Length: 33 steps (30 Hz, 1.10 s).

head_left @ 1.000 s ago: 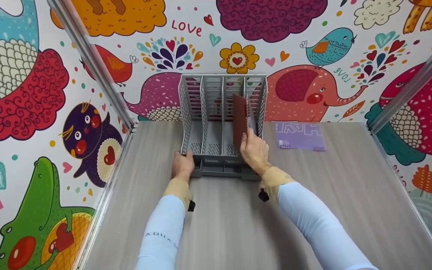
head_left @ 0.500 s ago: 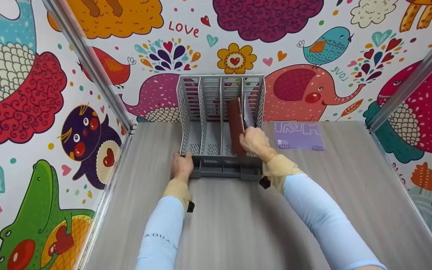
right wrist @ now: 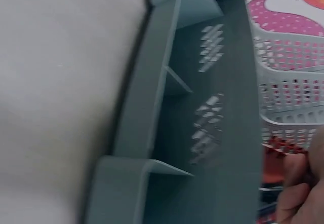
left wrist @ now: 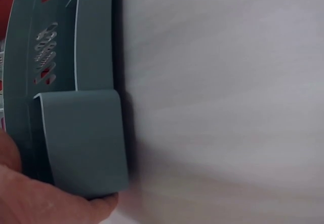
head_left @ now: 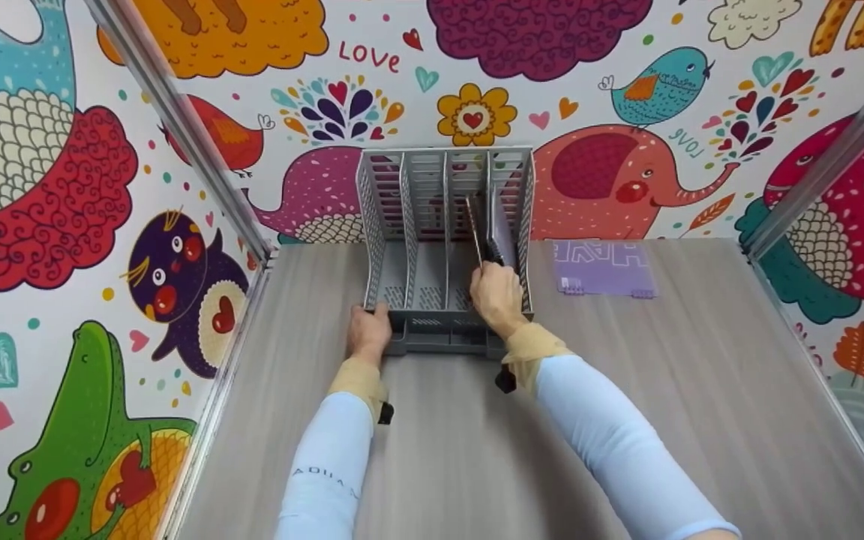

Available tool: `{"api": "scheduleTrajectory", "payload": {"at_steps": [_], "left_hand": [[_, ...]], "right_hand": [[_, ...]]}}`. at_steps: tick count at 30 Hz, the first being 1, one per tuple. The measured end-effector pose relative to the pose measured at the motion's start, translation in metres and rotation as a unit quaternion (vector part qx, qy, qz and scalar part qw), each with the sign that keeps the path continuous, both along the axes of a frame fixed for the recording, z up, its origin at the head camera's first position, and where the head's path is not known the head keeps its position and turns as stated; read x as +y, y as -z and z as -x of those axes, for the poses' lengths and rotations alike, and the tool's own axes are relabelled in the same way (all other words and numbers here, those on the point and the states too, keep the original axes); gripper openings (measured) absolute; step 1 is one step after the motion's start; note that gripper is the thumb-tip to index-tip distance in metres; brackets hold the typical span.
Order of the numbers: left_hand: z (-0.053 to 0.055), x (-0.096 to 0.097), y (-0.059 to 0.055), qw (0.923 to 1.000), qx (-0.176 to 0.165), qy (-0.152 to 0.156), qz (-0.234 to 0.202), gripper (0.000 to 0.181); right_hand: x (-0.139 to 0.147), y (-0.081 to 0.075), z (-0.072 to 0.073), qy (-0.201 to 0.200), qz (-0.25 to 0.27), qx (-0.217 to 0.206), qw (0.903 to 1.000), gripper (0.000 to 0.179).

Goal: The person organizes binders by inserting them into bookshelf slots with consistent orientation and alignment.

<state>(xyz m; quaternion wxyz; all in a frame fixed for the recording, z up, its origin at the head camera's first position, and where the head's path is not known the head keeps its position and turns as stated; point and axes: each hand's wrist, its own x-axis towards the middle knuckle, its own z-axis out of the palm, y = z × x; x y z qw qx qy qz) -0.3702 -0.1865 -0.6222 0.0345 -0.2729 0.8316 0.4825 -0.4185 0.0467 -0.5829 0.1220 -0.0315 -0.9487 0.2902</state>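
A grey file organizer [head_left: 432, 341] with upright compartments and a darker front tray [left wrist: 86, 143] stands against the back wall. My left hand [head_left: 370, 330] grips its front left corner, fingers wrapped around the outer side [left wrist: 45, 198]. My right hand [head_left: 498, 296] pinches the front edge of a reddish-brown spiral notebook [head_left: 475, 225], which stands almost edge-on in the third compartment from the left. In the right wrist view its brown cover [right wrist: 273, 165] and coils show beside my curled fingers [right wrist: 293, 196]. A purple-grey notebook [head_left: 502, 232] leans in the rightmost compartment.
A purple spiral notebook [head_left: 603, 268] lies flat on the wood-grain table [head_left: 439, 450], right of the organizer. Printed cartoon walls [head_left: 589, 45] close in the back and sides, with metal rails [head_left: 177, 135] at the corners.
The brown notebook has turned from showing its cover to nearly edge-on and sits deeper in the third compartment. My right hand has shifted slightly left; my left hand keeps its grip.
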Motion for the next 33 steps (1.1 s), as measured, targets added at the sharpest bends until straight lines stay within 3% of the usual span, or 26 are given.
{"api": "scheduleTrajectory", "payload": {"at_steps": [2, 4, 7, 9, 11, 14, 16, 17, 22, 23, 25, 29, 33], "left_hand": [[-0.001, 0.002, -0.002, 1.0000, -0.005, -0.001, -0.001, 0.069], [0.004, -0.002, 0.007, 1.0000, -0.004, -0.001, 0.008, 0.071], [0.021, -0.013, 0.033, 0.9998, -0.004, 0.008, 0.019, 0.077], [0.025, -0.017, 0.040, 0.9998, -0.003, 0.008, 0.020, 0.078], [0.020, -0.015, 0.031, 0.9999, -0.008, 0.008, 0.005, 0.078], [0.003, -0.004, 0.003, 0.9999, -0.010, -0.002, -0.013, 0.074], [0.002, -0.003, 0.004, 1.0000, -0.006, -0.002, -0.004, 0.073], [0.003, -0.004, 0.011, 1.0000, -0.001, -0.002, 0.009, 0.073], [0.005, -0.002, 0.014, 0.9999, -0.006, -0.002, 0.015, 0.071], [0.003, 0.000, 0.007, 0.9999, -0.013, -0.003, -0.001, 0.071], [0.002, 0.002, 0.003, 0.9997, -0.018, -0.003, -0.018, 0.070], [0.010, -0.003, 0.014, 0.9999, -0.011, 0.001, -0.011, 0.074], [0.006, -0.007, 0.008, 0.9998, -0.010, -0.005, -0.016, 0.073]], "right_hand": [[-0.001, 0.007, -0.003, -0.009, -0.005, 0.024, 0.9997, 0.026], [-0.002, 0.013, -0.006, -0.023, -0.007, 0.047, 0.9986, 0.023], [-0.001, 0.024, -0.004, -0.021, -0.010, 0.074, 0.9969, 0.023], [-0.001, 0.023, -0.003, -0.004, -0.010, 0.067, 0.9977, 0.024], [-0.001, 0.022, 0.002, 0.021, -0.009, 0.043, 0.9988, 0.026], [0.001, 0.014, 0.008, 0.049, -0.011, -0.005, 0.9987, 0.030], [0.004, 0.015, 0.015, 0.060, -0.019, -0.025, 0.9977, 0.034], [0.005, 0.015, 0.018, 0.063, -0.028, -0.033, 0.9970, 0.036], [0.013, 0.020, 0.029, 0.060, -0.069, -0.090, 0.9917, 0.042], [0.013, 0.020, 0.031, 0.059, -0.070, -0.104, 0.9903, 0.043], [0.015, 0.019, 0.034, 0.064, -0.063, -0.129, 0.9875, 0.046], [0.017, 0.016, 0.039, 0.078, -0.035, -0.157, 0.9839, 0.057], [0.016, 0.015, 0.039, 0.066, -0.013, -0.187, 0.9800, 0.067]]}}
